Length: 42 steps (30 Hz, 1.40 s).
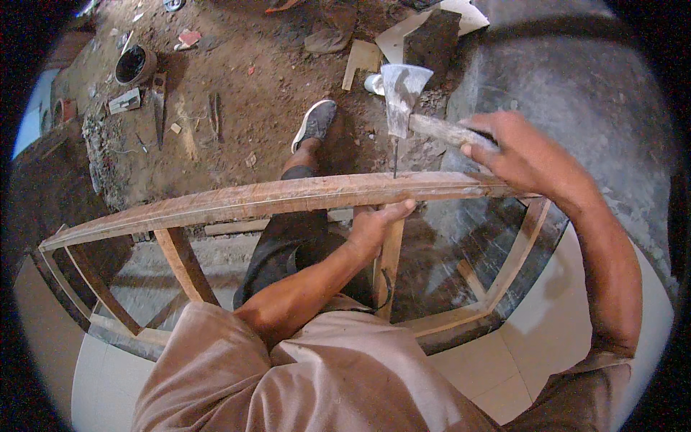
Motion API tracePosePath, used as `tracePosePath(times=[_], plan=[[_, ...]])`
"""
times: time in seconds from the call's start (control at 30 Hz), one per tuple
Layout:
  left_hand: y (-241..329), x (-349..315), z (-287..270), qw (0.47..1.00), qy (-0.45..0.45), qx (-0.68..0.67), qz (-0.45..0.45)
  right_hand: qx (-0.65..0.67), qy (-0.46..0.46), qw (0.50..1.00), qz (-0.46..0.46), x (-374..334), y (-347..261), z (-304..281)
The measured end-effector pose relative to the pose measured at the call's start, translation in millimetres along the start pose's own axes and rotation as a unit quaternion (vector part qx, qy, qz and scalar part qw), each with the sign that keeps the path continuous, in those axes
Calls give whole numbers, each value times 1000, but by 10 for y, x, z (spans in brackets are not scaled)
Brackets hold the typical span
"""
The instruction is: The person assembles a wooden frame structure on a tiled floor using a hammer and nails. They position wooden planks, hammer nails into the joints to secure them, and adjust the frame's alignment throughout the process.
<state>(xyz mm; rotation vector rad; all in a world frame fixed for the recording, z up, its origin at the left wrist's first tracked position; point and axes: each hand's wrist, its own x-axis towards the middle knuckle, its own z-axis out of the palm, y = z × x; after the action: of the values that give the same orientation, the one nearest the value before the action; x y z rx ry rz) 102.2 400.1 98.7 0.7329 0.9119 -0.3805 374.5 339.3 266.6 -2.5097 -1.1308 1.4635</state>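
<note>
Looking down from the head view, the right hand [522, 155] has its grip wrapped closed around the worn wooden handle of a hatchet [403, 97], holding it raised so the flat back of the pale metal head sits just above a thin nail [394, 158]. The nail stands upright on the top rail of a wooden frame [273, 196], roughly in the middle of that long curved-looking rail; whether the hatchet head actually touches the nail top is hard to tell, they look just about meeting. The left hand [374, 227] comes up from below and its grip is closed on the frame right under the nail, thumb along the top rail's lower edge and fingers around the vertical post there. The frame has several slanted and upright bars and stands on the edge of a pale tiled floor [533, 345]. Beyond it is dirt ground [237, 108] with the person's leg and a grey shoe [314, 124] planted on it. Farther off on the dirt lie a handsaw [158, 101], a dark round bucket [134, 65], and some wood scraps [362, 57], all well apart from the hands.
</note>
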Motion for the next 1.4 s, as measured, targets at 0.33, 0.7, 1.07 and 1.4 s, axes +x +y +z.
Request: tracePosePath(times=[0.33, 0.7, 1.07, 1.4], plan=[[58, -12, 4, 999, -14, -35, -11, 20, 33, 999, -23, 49, 115, -37], [85, -5, 12, 999, -16, -21, -41, -28, 109, 991, -78, 134, 341, 77], [53, 20, -12, 997, -28, -52, -41, -35, 167, 982, -82, 99, 177, 135], [115, -6, -19, 998, -31, -26, -39, 240, 338, 904, 106, 258, 65, -628]])
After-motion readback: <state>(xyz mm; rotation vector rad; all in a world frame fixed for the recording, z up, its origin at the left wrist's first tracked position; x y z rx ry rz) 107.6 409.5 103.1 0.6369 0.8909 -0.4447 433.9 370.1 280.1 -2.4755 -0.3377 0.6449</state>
